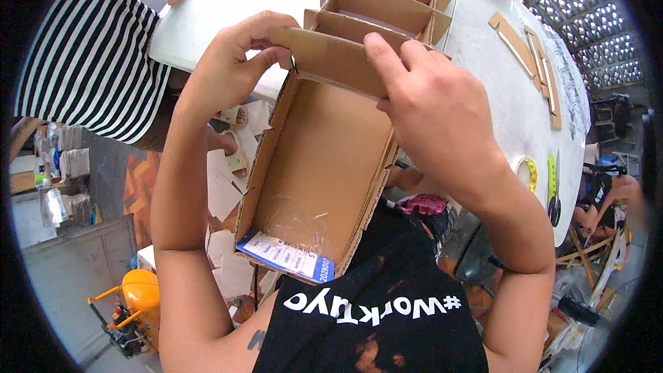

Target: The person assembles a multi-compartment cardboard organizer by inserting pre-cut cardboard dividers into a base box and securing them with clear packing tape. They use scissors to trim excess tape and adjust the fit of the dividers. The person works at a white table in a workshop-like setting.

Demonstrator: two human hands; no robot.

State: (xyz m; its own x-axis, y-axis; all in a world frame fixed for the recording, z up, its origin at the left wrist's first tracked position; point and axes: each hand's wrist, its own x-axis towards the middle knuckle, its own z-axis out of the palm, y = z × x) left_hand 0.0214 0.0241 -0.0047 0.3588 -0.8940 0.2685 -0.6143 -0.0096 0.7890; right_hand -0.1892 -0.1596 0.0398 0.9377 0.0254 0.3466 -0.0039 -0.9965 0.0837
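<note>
Pinching a brown cardboard strip (331, 62) between left fingers (266, 61) at one end, right fingers (387, 59) farther along, at the far end of an open box (321, 159).

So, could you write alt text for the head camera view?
A person's bare left hand pinches a cardboard strip at the far end of an open cardboard box; the right hand touches it too. Beyond are a cardboard divider grid and white table.
</note>
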